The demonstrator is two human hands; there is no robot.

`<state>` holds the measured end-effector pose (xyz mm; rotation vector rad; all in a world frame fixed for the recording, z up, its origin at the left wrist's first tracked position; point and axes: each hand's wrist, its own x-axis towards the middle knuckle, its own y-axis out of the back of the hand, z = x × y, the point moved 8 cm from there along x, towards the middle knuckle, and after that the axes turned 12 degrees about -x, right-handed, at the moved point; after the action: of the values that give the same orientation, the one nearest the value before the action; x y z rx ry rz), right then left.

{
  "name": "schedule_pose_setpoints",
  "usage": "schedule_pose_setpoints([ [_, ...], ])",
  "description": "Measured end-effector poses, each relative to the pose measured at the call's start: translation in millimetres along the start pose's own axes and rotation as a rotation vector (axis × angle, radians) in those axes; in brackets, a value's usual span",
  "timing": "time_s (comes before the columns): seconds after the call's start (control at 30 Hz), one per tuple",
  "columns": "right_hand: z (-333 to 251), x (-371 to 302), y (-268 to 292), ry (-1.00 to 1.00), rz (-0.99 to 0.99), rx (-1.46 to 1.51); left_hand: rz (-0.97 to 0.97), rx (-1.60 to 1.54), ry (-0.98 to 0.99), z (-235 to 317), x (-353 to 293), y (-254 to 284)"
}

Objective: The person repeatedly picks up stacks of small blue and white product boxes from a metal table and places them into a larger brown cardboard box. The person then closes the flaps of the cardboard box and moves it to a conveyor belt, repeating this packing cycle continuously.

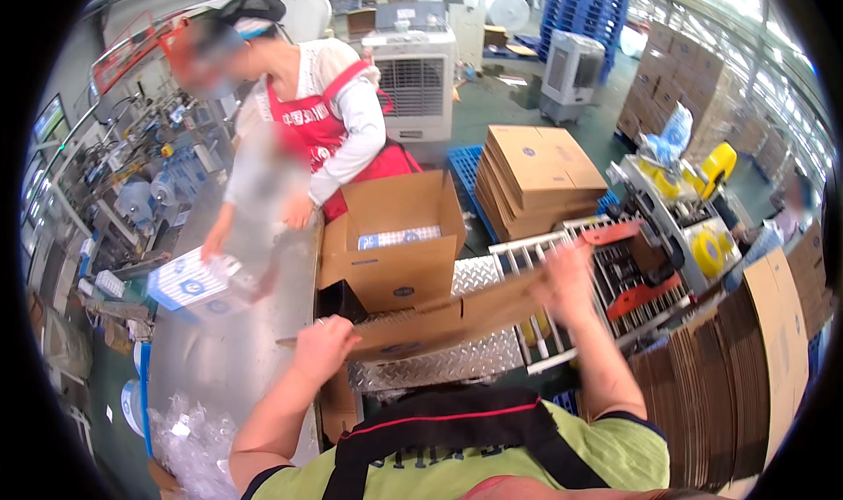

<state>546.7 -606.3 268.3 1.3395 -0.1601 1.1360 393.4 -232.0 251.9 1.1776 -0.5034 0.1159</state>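
Note:
Between my hands I hold a folded brown cardboard box (448,324), slightly tilted in front of me. My left hand (325,346) is closed on its left end. My right hand (562,280), somewhat blurred, is closed around its right end. Just beyond it stands an open cardboard carton (386,276) with its flaps up. Inside that carton lies a blue-and-white pack (395,237). At the left, a co-worker in a red apron (307,127) has one hand (218,232) on another blue-and-white pack (189,280) on the metal table.
The metal table (184,359) runs along my left, with crumpled clear plastic (189,434) at its near end. To the right are a roller conveyor (536,329) and a yellow-and-grey carton sealer (694,210). Flat cartons stand stacked upright (702,386) and on a blue pallet (540,162).

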Motion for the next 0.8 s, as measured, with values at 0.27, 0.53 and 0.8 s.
schedule_pose_setpoints([
  [0.27, -76.0, -61.7, 4.6, 0.289, 0.187, 0.335, -0.557, 0.011, 0.382, -50.9, 26.9, -58.1],
  [0.53, -104.3, 28.4, -34.0, 0.645, -0.211, 0.844, -0.949, -0.056, 0.567, -20.4, 94.5, -141.7],
  [0.8, -151.9, -86.0, -168.5, 0.935, -0.942, 0.576, -1.551, -0.792, 0.088, 112.0, -21.5, -191.4],
])
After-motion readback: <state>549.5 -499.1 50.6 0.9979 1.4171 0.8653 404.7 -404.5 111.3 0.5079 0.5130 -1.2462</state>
